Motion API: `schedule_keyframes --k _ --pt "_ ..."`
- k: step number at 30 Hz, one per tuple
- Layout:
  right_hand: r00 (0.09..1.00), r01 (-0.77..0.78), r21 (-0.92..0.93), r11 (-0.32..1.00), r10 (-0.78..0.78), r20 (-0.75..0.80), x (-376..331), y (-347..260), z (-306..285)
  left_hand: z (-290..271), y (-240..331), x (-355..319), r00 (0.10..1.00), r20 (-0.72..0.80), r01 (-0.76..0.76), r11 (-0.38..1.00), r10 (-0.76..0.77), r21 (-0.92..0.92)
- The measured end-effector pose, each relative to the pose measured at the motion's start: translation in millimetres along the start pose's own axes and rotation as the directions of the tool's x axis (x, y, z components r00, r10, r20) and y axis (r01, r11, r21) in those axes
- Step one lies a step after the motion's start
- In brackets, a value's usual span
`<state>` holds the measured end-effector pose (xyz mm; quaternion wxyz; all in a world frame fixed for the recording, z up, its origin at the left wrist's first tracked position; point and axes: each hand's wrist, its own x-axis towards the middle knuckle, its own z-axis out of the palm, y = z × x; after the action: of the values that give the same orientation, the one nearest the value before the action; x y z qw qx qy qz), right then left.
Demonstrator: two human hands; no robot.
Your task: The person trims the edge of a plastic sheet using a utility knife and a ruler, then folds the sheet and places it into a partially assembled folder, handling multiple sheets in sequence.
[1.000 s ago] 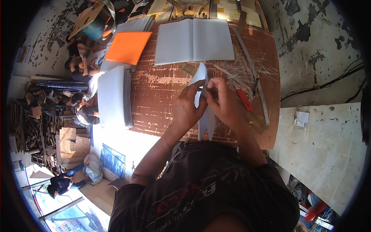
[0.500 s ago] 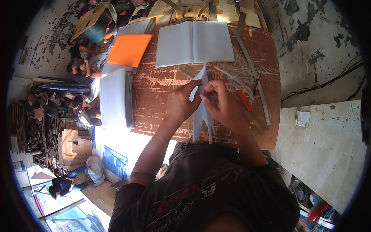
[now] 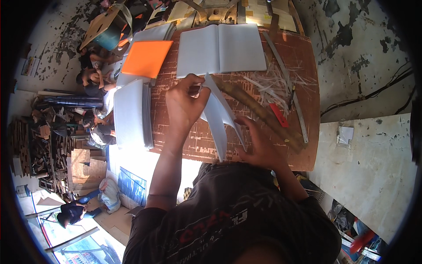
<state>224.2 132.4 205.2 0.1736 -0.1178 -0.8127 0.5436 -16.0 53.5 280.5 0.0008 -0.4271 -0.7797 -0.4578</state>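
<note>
My left hand (image 3: pixel 187 99) is closed on the top end of some folded white sheets (image 3: pixel 215 132), pinching them near the fold. The sheets stand on edge and fan apart toward my body. My right hand (image 3: pixel 261 145) is beside their lower right edge, thumb and fingers spread; whether a fingertip touches the paper is hard to tell. Beyond them an open white booklet (image 3: pixel 198 50) lies flat on the worn brown board (image 3: pixel 176 141). A brownish strip (image 3: pixel 250 103) runs slantwise on the board, just right of the sheets.
Thin paper offcuts (image 3: pixel 274 86), a long metal ruler (image 3: pixel 300 119), a red tool (image 3: pixel 278 115) and a slim black tool (image 3: pixel 291 97) lie at right. At left are a white paper stack (image 3: pixel 129 114) and an orange sheet (image 3: pixel 147 58). Several people sit beyond the board's left side.
My left hand has moved left and up with the folded sheets, which now lean and spread wider. My right hand has left the fold and dropped down and right, its fingers opening.
</note>
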Motion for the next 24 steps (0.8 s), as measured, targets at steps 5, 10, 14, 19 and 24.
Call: schedule_keyframes --k 5,10,14,19,24 --pt "0.99 -0.107 -0.063 0.992 0.1 -0.102 -6 8 -7 -40 9 20 0.995 -0.034 0.086 0.984 -0.093 -0.157" --pt "0.984 -0.035 -0.2 0.979 -0.001 -0.176 12 21 -15 -68 8 37 0.992 0.047 0.125 0.883 -0.116 -0.452" --pt "0.982 0.058 -0.174 0.983 -0.088 -0.167 21 35 -27 -84 -3 46 0.979 0.137 0.204 0.781 -0.153 -0.59" --pt "0.958 -0.146 -0.137 0.98 0.105 -0.268 26 23 -61 -86 -72 49 0.862 0.411 0.492 0.683 -0.296 -0.54" --pt "0.928 -0.302 -0.274 0.913 0.216 -0.302 53 -18 -95 -47 -116 18 0.707 0.573 0.696 0.549 -0.415 -0.463"
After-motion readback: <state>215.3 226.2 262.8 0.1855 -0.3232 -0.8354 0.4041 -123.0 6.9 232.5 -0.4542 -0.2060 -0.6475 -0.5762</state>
